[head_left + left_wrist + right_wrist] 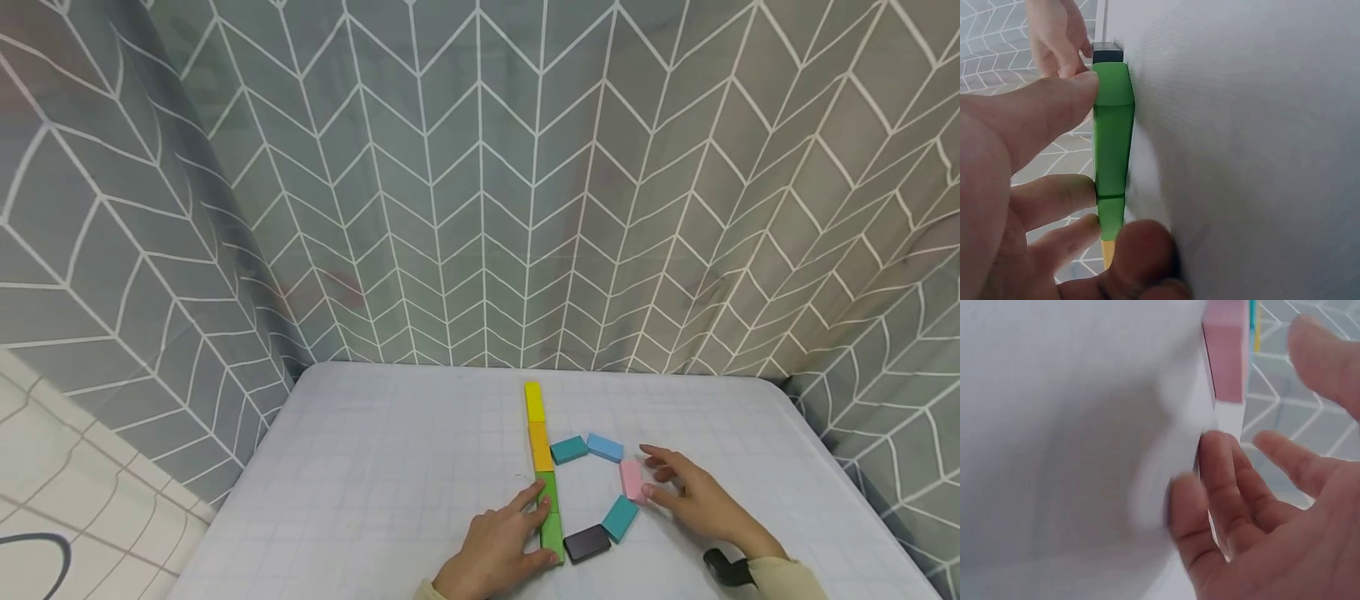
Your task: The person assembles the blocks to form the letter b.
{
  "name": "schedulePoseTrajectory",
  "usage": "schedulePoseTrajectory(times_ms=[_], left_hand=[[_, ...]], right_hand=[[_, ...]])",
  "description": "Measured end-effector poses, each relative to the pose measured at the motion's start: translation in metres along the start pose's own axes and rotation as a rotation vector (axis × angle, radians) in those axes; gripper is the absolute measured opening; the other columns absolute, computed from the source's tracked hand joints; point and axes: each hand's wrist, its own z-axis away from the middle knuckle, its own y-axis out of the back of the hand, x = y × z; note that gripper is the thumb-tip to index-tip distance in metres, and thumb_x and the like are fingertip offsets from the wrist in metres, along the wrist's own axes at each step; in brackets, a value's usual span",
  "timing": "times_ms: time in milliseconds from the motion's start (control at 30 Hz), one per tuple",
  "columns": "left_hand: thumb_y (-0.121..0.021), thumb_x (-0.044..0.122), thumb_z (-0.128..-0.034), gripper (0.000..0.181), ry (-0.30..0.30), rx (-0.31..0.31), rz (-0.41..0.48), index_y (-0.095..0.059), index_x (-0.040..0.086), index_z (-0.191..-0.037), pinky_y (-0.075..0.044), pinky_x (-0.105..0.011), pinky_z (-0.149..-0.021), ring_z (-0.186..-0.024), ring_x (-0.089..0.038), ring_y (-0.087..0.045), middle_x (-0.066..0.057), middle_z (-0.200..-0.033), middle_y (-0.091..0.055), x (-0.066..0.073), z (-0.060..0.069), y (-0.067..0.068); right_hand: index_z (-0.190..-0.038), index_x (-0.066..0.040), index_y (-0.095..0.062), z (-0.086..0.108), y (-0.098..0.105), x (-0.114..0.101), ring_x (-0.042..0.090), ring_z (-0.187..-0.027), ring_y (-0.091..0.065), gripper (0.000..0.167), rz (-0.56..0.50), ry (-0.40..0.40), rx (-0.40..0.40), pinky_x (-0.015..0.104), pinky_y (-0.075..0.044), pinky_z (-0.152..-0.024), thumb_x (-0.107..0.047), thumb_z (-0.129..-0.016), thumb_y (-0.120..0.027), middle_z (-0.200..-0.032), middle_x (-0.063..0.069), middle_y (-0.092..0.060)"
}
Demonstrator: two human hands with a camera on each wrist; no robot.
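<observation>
A straight column of flat blocks runs away from me: a near green block (552,535), a far green block (552,482), an orange block (540,447) and a yellow block (534,402). My left hand (495,546) rests its thumb and fingertips along the green blocks' left side. To the right, a curve holds a black block (587,543), a lower teal block (620,518), a pink block (631,481), a blue block (604,447) and an upper teal block (569,450). Beside the pink block is my right hand (701,500), fingers loosely bent, holding nothing.
All the blocks lie on a white cloth-covered table (375,467). A grey curtain (450,208) with white chevron lines hangs behind it and along both sides. A dark band (727,568) sits around the right wrist.
</observation>
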Motion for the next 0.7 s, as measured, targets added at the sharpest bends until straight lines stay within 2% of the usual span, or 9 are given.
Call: schedulePoseTrajectory(times_ms=[167, 367, 433, 500, 700], left_hand=[[-0.081, 0.059, -0.0871, 0.070, -0.003, 0.010, -0.023, -0.062, 0.034, -0.149, -0.060, -0.046, -0.084, -0.113, -0.016, -0.071, 0.016, -0.168, -0.041, 0.001, 0.000, -0.001], [-0.080, 0.059, -0.0881, 0.070, -0.011, -0.008, -0.034, -0.061, 0.034, -0.150, -0.061, -0.045, -0.085, -0.121, -0.011, -0.069, 0.016, -0.167, -0.042, 0.001, -0.001, -0.001], [-0.080, 0.060, -0.0884, 0.070, -0.018, -0.010, -0.041, -0.061, 0.034, -0.151, -0.061, -0.044, -0.085, -0.121, -0.010, -0.069, 0.015, -0.167, -0.043, 0.000, -0.002, -0.002], [-0.080, 0.060, -0.0882, 0.070, -0.025, -0.003, -0.050, -0.061, 0.034, -0.151, -0.061, -0.042, -0.084, -0.117, -0.009, -0.070, 0.014, -0.167, -0.044, 0.000, -0.002, -0.002], [-0.081, 0.059, -0.0876, 0.071, -0.052, 0.029, -0.059, -0.062, 0.031, -0.150, -0.059, -0.036, -0.079, -0.105, -0.006, -0.071, 0.012, -0.165, -0.047, -0.001, -0.002, -0.001]], right_hand=[[-0.156, -0.001, -0.046, 0.002, 0.006, 0.012, 0.009, -0.110, -0.064, 0.060, -0.164, -0.138, -0.045, 0.022, -0.054, -0.081, -0.030, -0.107, -0.065, -0.141, 0.020, -0.064], [-0.159, 0.001, -0.043, 0.003, 0.007, 0.019, 0.033, -0.131, -0.063, 0.063, -0.275, -0.268, -0.078, 0.017, -0.054, -0.089, -0.036, -0.110, -0.058, -0.149, 0.023, -0.060], [-0.159, 0.001, -0.042, 0.003, 0.007, 0.019, 0.034, -0.134, -0.062, 0.063, -0.293, -0.287, -0.080, 0.017, -0.054, -0.090, -0.037, -0.111, -0.057, -0.150, 0.023, -0.059], [-0.158, 0.001, -0.043, 0.003, 0.006, 0.019, 0.028, -0.132, -0.063, 0.063, -0.309, -0.297, -0.076, 0.019, -0.055, -0.091, -0.038, -0.111, -0.057, -0.150, 0.022, -0.059], [-0.158, 0.001, -0.044, 0.004, 0.006, 0.020, -0.007, -0.116, -0.061, 0.062, -0.333, -0.290, -0.064, 0.018, -0.055, -0.090, -0.038, -0.111, -0.055, -0.152, 0.022, -0.059]])
